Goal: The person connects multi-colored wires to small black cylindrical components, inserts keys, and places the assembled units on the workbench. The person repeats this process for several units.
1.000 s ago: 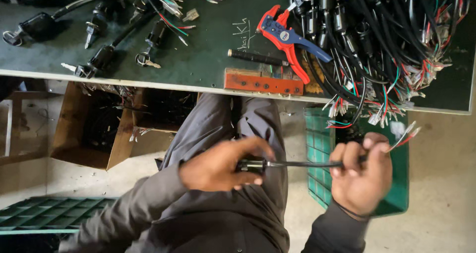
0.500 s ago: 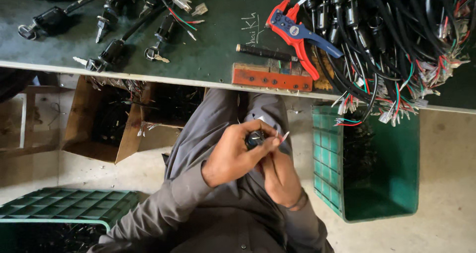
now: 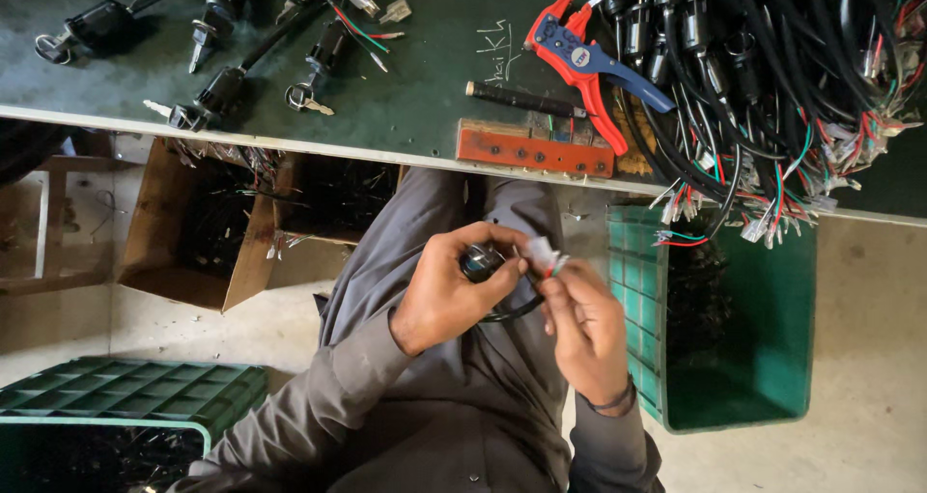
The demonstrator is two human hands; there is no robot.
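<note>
1. Head view shows us our left hand (image 3: 446, 295) closed around a small black switch body (image 3: 480, 261), held over our lap just below the green-topped workbench (image 3: 425, 87).
2. Our right hand (image 3: 587, 327) pinches a white plastic connector (image 3: 544, 256) with short coloured wires, close beside the switch body; a black cable (image 3: 512, 309) loops down between the two hands.
3. We judge the assembly light and easy to lift. The black body looks rigid and is the safest place to grip; the cable is limp and will sag or swing; the connector and its thin wires look the most delicate part, so we would take them by the plastic shell rather than by the strands.
4. On the bench lie a red and blue wire stripper (image 3: 584, 63), an orange block (image 3: 536, 150), several keyed lock switches (image 3: 217, 92) on the left and a large tangle of black wiring harnesses (image 3: 772, 78) on the right. A green plastic crate (image 3: 734, 329) stands on the floor beside our right leg, a cardboard box (image 3: 193, 232) under the bench on the left.
5. Compared with a second ago, the cable is no longer stretched straight between widely parted hands: both hands have come together at the middle, and the right hand now holds the connector end next to the switch.
</note>
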